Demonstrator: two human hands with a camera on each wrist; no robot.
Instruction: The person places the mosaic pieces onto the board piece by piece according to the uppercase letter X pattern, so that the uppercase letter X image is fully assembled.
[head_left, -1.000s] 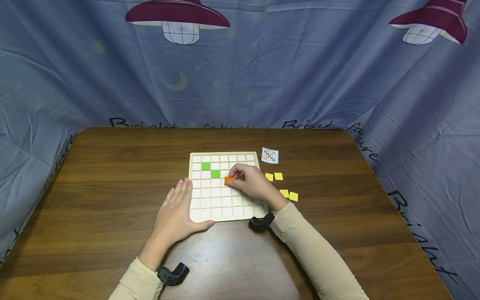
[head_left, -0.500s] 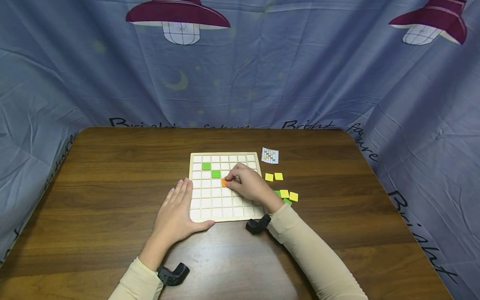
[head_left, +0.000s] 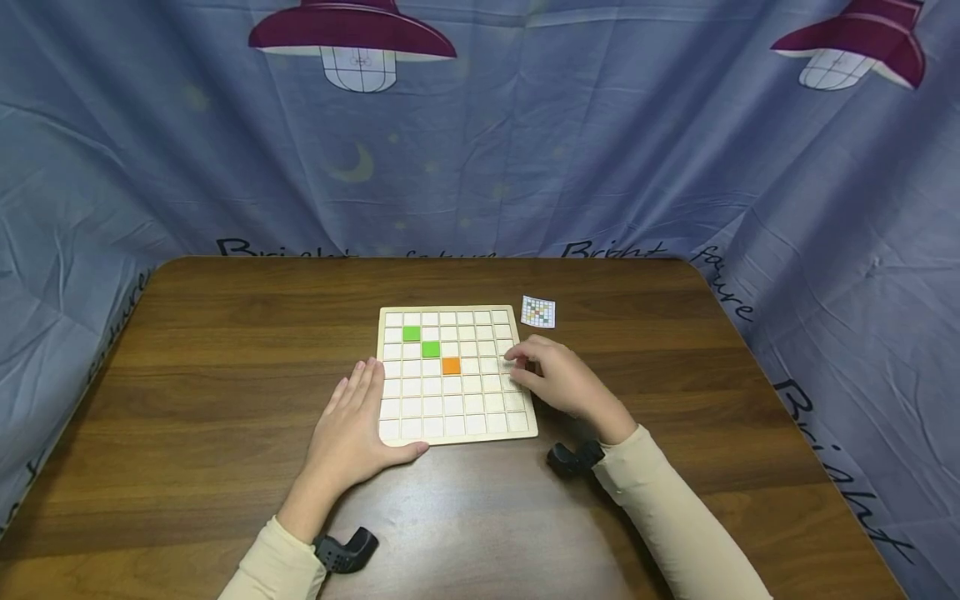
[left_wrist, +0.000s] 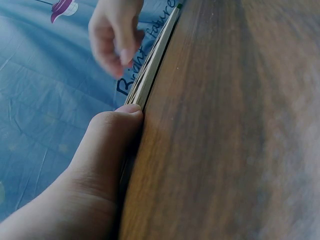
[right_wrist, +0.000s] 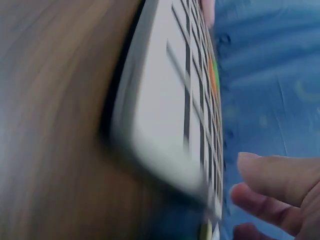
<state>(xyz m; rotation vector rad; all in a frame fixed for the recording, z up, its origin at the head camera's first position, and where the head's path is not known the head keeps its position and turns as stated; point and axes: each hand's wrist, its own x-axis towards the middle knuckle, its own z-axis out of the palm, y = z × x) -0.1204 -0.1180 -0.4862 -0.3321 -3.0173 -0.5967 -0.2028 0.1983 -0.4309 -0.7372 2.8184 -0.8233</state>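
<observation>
A pale wooden grid board [head_left: 453,427] lies on the table, its squares white. Two green tiles [head_left: 412,333] and an orange tile [head_left: 451,366] sit in its squares, stepping down diagonally to the right. My left hand [head_left: 348,429] rests with straight fingers along the board's left edge, the thumb at the front edge; the left wrist view shows that thumb [left_wrist: 131,109] against the board's side. Over the board's right edge is my right hand [head_left: 566,379], thumb and forefinger apart with nothing between them. The yellow and green loose tiles are hidden behind this hand and arm.
A small card [head_left: 538,312] printed with a coloured grid lies past the board's far right corner. The brown wooden table [head_left: 262,333] extends to both sides, and a blue curtain [head_left: 480,167] hangs behind it.
My right hand has let go of the orange tile, which now lies flat in a square, and has moved right to the board's edge. My left hand has stayed put.
</observation>
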